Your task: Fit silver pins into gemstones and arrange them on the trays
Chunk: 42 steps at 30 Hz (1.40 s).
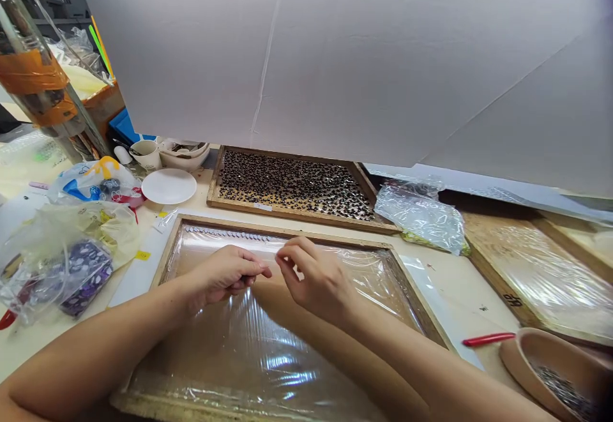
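In the head view, my left hand (pixel 234 275) and my right hand (pixel 316 278) face each other above a wooden-framed tray (pixel 419 291) covered with shiny clear film. Both hands have thumb and fingers pinched together, their tips a short gap apart. Whatever they pinch, if anything, is too small to make out. Along the tray's far inner edge runs a row of small, pale shiny pieces (pixel 230 232), partly behind my hands. My forearms cover some of the film and the near right part of the tray.
Behind stands another wooden tray (pixel 297 217) filled with small dark pieces. At right are a red pen (pixel 488 339), a bowl (pixel 520 361) of small metallic bits and a film-covered board (pixel 550 269). Plastic bags (pixel 52 262) and a white plate (pixel 169 186) lie left. A large white panel (pixel 335 58) hangs overhead.
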Each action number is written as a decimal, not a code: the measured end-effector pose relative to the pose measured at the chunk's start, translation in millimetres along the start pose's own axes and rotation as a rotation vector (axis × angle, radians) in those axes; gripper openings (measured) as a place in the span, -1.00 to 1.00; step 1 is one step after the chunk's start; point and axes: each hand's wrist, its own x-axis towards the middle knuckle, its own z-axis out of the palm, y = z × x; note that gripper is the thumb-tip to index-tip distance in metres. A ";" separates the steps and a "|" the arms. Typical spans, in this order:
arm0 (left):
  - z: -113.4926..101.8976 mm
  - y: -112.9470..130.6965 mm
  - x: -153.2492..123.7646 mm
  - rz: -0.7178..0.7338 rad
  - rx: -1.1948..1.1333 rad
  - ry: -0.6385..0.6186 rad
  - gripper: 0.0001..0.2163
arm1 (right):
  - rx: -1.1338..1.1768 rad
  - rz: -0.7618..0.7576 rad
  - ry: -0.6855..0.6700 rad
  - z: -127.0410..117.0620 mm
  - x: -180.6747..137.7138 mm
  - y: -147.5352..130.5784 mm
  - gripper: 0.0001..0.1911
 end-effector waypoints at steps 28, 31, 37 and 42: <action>1.5 0.8 0.6 -0.086 0.070 -0.005 -0.86 | -0.341 0.065 -0.396 34.7 14.0 35.6 -0.76; 0.8 -0.3 2.0 -0.069 0.074 -0.020 -0.86 | -0.334 0.052 -0.455 30.9 15.3 28.8 -0.81; 0.0 1.0 -0.4 -0.085 0.020 -0.015 -0.85 | -0.317 0.087 -0.477 23.5 15.6 25.4 -0.81; -4.0 -1.5 3.5 -0.077 -0.145 -0.063 -0.78 | 0.033 0.178 -0.154 4.9 13.8 19.0 -0.77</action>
